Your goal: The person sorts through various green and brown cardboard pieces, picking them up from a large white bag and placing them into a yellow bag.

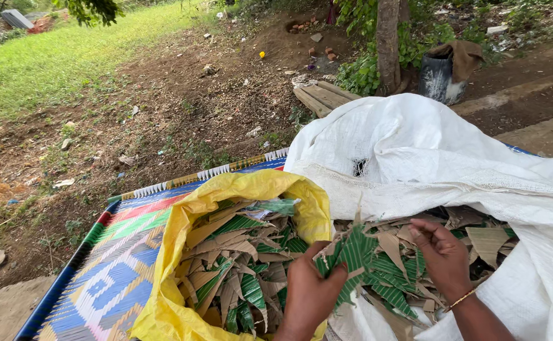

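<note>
Left hand [309, 292] holds a bunch of green-and-brown corrugated card scraps [352, 256] between a yellow woven plastic sack [163, 303] and a white woven sack [428, 158]. Right hand [444, 256], beside that grip, rests loosely curled on the white sack's scraps. The bunch seems ready to be sorted.

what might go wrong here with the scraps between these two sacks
The left hand grips a bunch of green and brown scraps over the gap between the yellow sack and the white sack; loose pieces may slip down between them. The yellow sack's rim is floppy and may fold shut. The right hand rests among stiff cut edges that might scratch.
</note>
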